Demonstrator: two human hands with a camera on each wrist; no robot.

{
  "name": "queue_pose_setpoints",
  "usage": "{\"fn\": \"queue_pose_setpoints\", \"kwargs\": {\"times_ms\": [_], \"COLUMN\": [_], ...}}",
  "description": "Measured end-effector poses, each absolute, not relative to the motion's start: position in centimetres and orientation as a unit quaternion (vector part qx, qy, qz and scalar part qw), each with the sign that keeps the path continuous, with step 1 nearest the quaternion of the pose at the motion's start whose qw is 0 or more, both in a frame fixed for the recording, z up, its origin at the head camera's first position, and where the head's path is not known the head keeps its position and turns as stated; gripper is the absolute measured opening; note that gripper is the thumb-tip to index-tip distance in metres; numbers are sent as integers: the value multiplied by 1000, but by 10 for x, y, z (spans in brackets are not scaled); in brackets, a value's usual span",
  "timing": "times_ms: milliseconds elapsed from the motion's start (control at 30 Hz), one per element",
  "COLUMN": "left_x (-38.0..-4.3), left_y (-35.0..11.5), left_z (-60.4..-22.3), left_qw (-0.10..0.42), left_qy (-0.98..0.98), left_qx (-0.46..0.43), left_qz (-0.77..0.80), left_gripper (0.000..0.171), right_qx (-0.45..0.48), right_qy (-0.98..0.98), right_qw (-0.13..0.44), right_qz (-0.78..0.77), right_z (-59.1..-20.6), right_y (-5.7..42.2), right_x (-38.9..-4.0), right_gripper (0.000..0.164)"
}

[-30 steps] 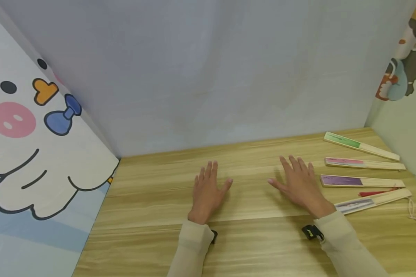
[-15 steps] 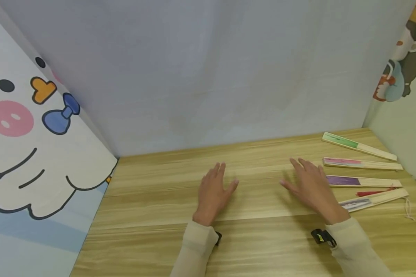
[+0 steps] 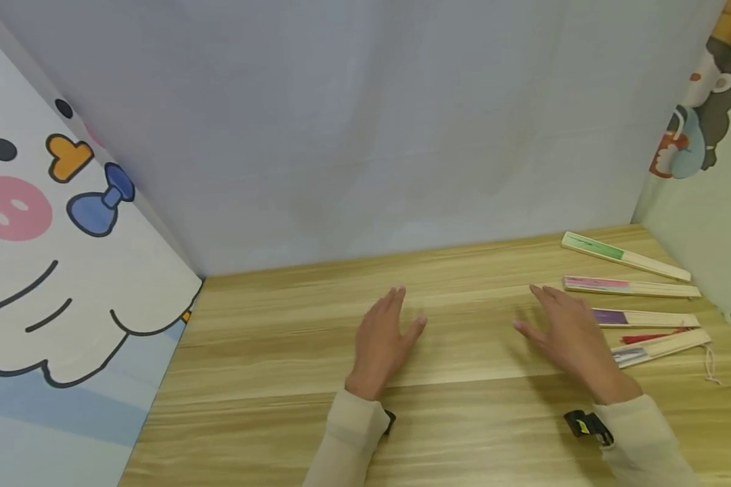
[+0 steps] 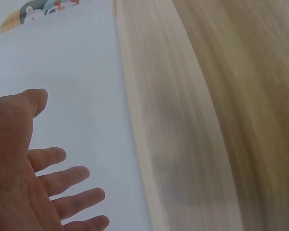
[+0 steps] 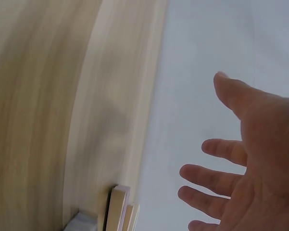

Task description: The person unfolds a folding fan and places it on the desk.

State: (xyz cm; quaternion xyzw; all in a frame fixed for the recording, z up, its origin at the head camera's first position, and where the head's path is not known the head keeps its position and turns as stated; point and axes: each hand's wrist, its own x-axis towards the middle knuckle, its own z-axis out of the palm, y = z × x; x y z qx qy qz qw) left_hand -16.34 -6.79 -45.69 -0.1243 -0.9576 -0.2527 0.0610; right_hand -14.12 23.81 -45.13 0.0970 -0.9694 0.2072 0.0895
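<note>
My left hand is over the middle of the wooden table, fingers spread and holding nothing; the left wrist view shows its bare palm and separate fingers. My right hand is just left of several folded hand fans, also holding nothing. It partly covers the purple folding fan and the fan with a grey-white picture in the head view. Behind these lie a pink folding fan and a green folding fan. In the right wrist view, fan ends show below the fingers.
A red tassel lies between the two nearest fans, and a pale cord loop hangs off the nearest one. A grey-white wall bounds the wooden table at the back. Cartoon-printed panels stand on the left and right.
Both hands have shifted to the right and turned more edge-on, with fingers closer together. The right hand now covers part of the purple fan. The view has swung slightly right; the fans have stayed put.
</note>
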Motion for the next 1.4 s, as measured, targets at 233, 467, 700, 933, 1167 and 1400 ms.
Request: {"fn": "queue_pose_setpoints", "kwargs": {"times_ms": [233,467,700,933,1167,1400], "left_x": [-161,-159,-154,-149,-144,-140], "left_y": [-60,-53,-46,-39,-33,-27], "left_z": [-455,-454,-454,-455,-456,-454], "left_qw": [66,75,66,63,64,69], "left_qy": [-955,-951,-951,-950,-948,-945], "left_qx": [-135,-147,-153,-163,-173,-181], "left_qz": [-255,-262,-259,-259,-259,-263], "left_gripper": [66,64,65,65,63,62], "right_qx": [89,81,48,20,13,-11], "right_qy": [-969,-966,-969,-973,-973,-978], "right_qw": [100,114,76,67,60,19], "right_qz": [210,218,231,222,222,205], "right_z": [-449,-446,-443,-443,-443,-446], "right_y": [253,274,299,321,338,353], "right_x": [-134,-119,-102,-91,-83,-84], "right_gripper": [67,47,37,39,36,44]}}
